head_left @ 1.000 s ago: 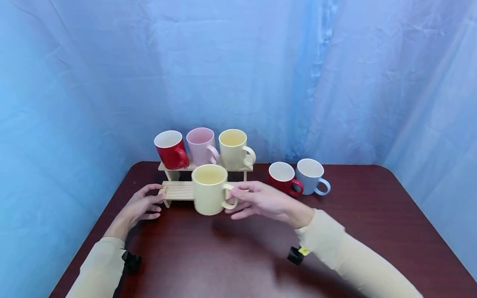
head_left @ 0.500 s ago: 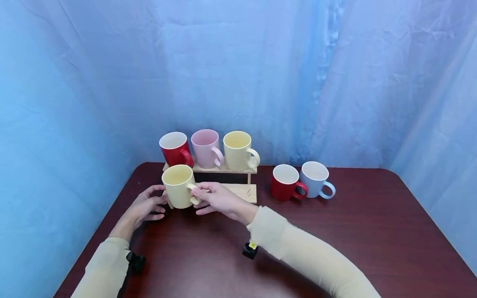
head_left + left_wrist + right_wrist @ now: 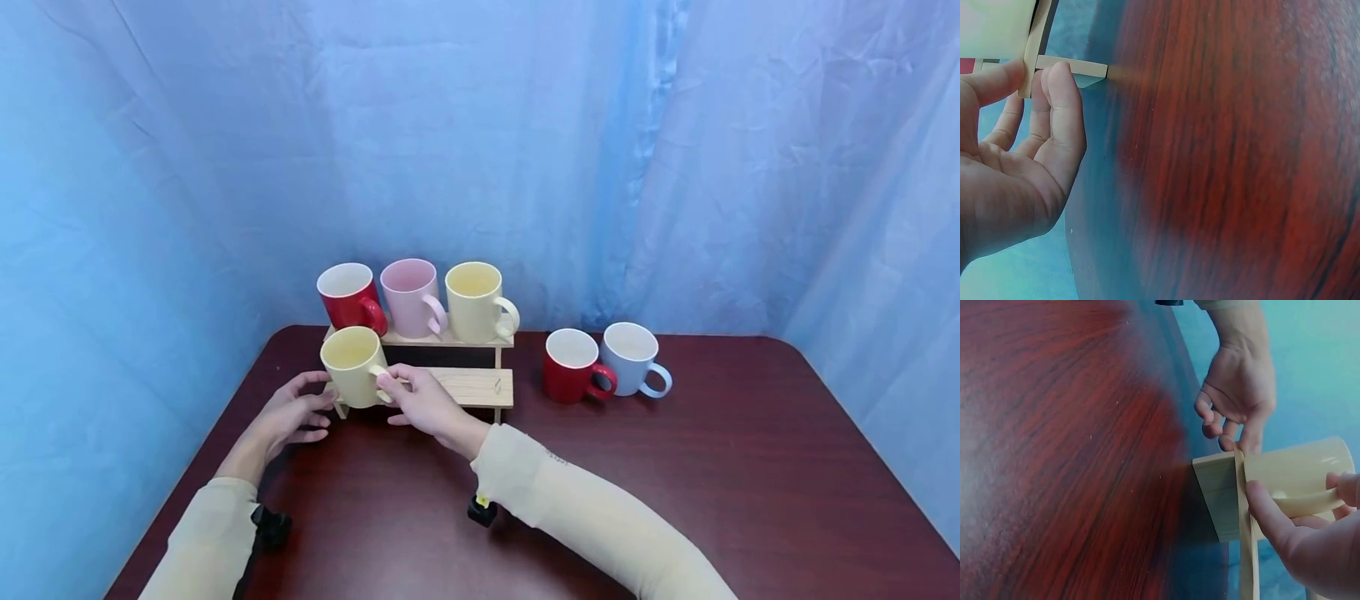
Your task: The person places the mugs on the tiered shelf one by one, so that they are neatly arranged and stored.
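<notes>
My right hand pinches the handle of a pale yellow mug, which stands upright at the left end of the lower step of a two-step wooden rack. In the right wrist view the mug's base is right at the board. My left hand holds the left end of that lower board, and in the left wrist view its thumb is on one face and its fingers on the other. On the upper step stand a red mug, a pink mug and another yellow mug.
Right of the rack, a red mug and a light blue mug stand side by side on the dark wooden table. Blue curtains hang behind and at both sides.
My right hand has carried the yellow mug leftward from in front of the rack's middle to the lower step's left end, then slightly back. My left hand has stayed at the rack's end.
</notes>
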Demonstrator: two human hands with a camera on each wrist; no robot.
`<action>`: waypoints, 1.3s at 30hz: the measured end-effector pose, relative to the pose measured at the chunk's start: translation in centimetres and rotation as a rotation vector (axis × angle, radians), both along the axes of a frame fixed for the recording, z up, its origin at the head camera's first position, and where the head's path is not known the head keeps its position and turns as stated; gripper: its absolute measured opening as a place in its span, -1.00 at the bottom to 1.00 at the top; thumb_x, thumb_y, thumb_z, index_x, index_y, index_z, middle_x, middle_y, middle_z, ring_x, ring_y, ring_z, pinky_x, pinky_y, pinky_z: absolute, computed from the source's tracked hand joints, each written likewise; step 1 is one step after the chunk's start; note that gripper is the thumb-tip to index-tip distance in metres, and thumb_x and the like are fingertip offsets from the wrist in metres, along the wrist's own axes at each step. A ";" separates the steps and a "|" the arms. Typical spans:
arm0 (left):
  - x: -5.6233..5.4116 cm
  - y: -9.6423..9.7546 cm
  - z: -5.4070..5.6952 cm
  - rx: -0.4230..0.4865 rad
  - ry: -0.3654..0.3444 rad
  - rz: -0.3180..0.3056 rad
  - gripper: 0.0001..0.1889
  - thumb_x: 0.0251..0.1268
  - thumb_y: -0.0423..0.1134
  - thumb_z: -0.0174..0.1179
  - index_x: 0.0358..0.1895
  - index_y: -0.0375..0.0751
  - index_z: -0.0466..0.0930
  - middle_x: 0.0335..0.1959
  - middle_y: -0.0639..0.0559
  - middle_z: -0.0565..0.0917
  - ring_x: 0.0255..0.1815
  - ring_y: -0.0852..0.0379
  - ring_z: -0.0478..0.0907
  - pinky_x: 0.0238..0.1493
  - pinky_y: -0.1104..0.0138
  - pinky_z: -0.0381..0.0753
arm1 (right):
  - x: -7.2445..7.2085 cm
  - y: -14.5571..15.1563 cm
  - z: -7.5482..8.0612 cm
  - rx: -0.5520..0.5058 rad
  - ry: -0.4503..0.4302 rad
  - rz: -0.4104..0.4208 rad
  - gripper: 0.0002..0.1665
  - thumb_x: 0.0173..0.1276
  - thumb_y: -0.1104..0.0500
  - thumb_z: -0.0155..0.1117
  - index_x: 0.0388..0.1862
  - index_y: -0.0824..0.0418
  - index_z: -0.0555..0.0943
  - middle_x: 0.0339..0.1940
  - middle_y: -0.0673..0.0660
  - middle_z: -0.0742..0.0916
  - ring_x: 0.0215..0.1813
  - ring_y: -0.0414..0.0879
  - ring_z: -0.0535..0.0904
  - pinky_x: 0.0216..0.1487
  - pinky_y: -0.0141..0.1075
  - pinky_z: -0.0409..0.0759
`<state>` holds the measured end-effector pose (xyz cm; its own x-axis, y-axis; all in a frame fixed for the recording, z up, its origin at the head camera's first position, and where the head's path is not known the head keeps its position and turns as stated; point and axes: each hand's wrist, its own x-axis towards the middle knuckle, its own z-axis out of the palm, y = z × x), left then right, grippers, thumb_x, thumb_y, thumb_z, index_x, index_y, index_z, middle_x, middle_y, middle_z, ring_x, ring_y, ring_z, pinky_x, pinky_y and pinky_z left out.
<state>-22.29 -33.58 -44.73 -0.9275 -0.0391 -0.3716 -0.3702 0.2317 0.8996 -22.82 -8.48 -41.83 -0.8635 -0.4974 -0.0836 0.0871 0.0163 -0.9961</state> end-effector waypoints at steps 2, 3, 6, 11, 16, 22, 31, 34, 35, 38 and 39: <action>0.0 0.1 0.0 -0.003 -0.006 -0.003 -0.31 0.44 -0.04 0.27 0.49 -0.09 0.16 -0.05 -0.14 0.61 -0.34 0.07 0.60 -0.24 0.20 0.76 | 0.1 -0.1 0.0 0.011 -0.005 -0.007 -0.70 0.60 0.08 0.13 0.08 0.27 0.60 -0.03 0.20 0.66 -0.09 -0.05 0.59 -0.05 -0.06 0.74; 0.0 0.1 0.0 -0.006 -0.007 -0.004 -0.30 0.43 -0.04 0.27 0.50 -0.09 0.16 -0.04 -0.13 0.61 -0.33 0.07 0.59 -0.23 0.20 0.76 | 0.1 -0.2 -0.1 0.020 -0.005 -0.009 -0.69 0.60 0.07 0.13 0.09 0.26 0.60 -0.02 0.20 0.67 -0.06 -0.03 0.60 -0.06 -0.06 0.74; 0.1 0.1 0.2 -0.023 -0.005 -0.013 -0.27 0.43 0.00 0.27 0.51 -0.10 0.13 -0.02 -0.13 0.60 -0.30 0.06 0.59 -0.21 0.20 0.76 | 0.2 -0.2 -0.1 0.047 -0.007 -0.016 -0.66 0.59 0.02 0.15 0.11 0.23 0.61 0.00 0.16 0.68 0.03 0.05 0.61 -0.05 -0.06 0.74; 0.2 0.2 0.3 -0.034 -0.010 -0.012 -0.25 0.42 0.04 0.27 0.52 -0.08 0.13 -0.01 -0.13 0.59 -0.28 0.06 0.59 -0.19 0.21 0.76 | 0.2 -0.1 0.0 0.063 -0.024 -0.017 -0.64 0.59 -0.01 0.14 0.12 0.21 0.61 0.04 0.15 0.68 0.08 0.07 0.62 -0.04 -0.01 0.73; 0.4 0.3 0.1 -0.016 -0.011 -0.012 -0.26 0.43 0.02 0.27 0.52 -0.09 0.13 0.04 -0.16 0.58 -0.30 0.08 0.59 -0.21 0.21 0.76 | 0.4 -0.1 0.0 0.062 -0.034 -0.017 -0.64 0.60 -0.01 0.13 0.11 0.24 0.61 0.04 0.16 0.70 0.05 0.02 0.62 -0.05 0.01 0.73; 0.2 0.2 0.2 -0.010 0.004 -0.029 -0.27 0.44 -0.02 0.26 0.52 -0.12 0.12 0.04 -0.17 0.60 -0.32 0.08 0.60 -0.23 0.21 0.76 | 0.4 0.0 0.2 0.088 -0.068 -0.023 -0.60 0.59 -0.05 0.13 0.11 0.24 0.56 0.13 0.19 0.67 0.22 0.28 0.60 -0.05 0.06 0.72; 0.0 -0.8 0.4 -0.048 0.029 -0.055 -0.24 0.42 0.02 0.28 0.52 -0.14 0.14 -0.08 -0.05 0.67 -0.26 0.04 0.62 -0.21 0.22 0.75 | -0.2 2.9 1.5 0.154 -0.001 0.016 -0.66 0.55 0.03 0.23 0.15 0.15 0.44 0.07 0.25 0.70 0.04 0.11 0.66 -0.03 0.01 0.72; 0.3 -1.1 0.4 -0.055 0.040 -0.058 -0.24 0.43 0.03 0.27 0.53 -0.16 0.13 -0.02 -0.10 0.66 -0.23 0.02 0.62 -0.21 0.23 0.75 | -0.4 5.3 2.4 0.140 0.049 0.036 -0.64 0.54 0.11 0.23 0.19 0.23 0.44 0.08 0.32 0.70 0.04 0.17 0.67 0.01 0.02 0.70; 0.5 -1.3 0.3 -0.058 0.041 -0.059 -0.24 0.44 0.03 0.26 0.54 -0.16 0.13 0.01 -0.13 0.65 -0.21 0.01 0.62 -0.21 0.24 0.75 | -0.5 6.4 2.8 0.139 0.064 0.047 -0.63 0.54 0.15 0.23 0.21 0.26 0.44 0.10 0.36 0.69 0.06 0.22 0.66 0.03 0.03 0.69; 0.9 -1.8 0.1 -0.059 0.039 -0.069 -0.25 0.46 0.02 0.24 0.55 -0.15 0.13 0.09 -0.19 0.60 -0.18 0.00 0.62 -0.20 0.23 0.75 | -0.9 10.1 3.8 0.133 0.129 0.082 -0.61 0.56 0.20 0.19 0.24 0.35 0.41 0.16 0.41 0.67 0.15 0.35 0.60 0.11 0.10 0.65; 0.9 -2.0 0.1 -0.059 0.037 -0.073 -0.26 0.47 0.02 0.23 0.56 -0.15 0.13 0.10 -0.19 0.60 -0.17 0.00 0.62 -0.19 0.23 0.75 | -1.1 11.4 4.0 0.129 0.152 0.084 -0.61 0.57 0.21 0.17 0.24 0.37 0.41 0.17 0.40 0.66 0.18 0.37 0.58 0.12 0.09 0.64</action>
<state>-21.35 -35.62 -44.68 -0.9418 0.0084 -0.3362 -0.3171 0.3103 0.8962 -23.89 2.92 -37.86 -0.8268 -0.5621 -0.0232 -0.0711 0.1454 -0.9868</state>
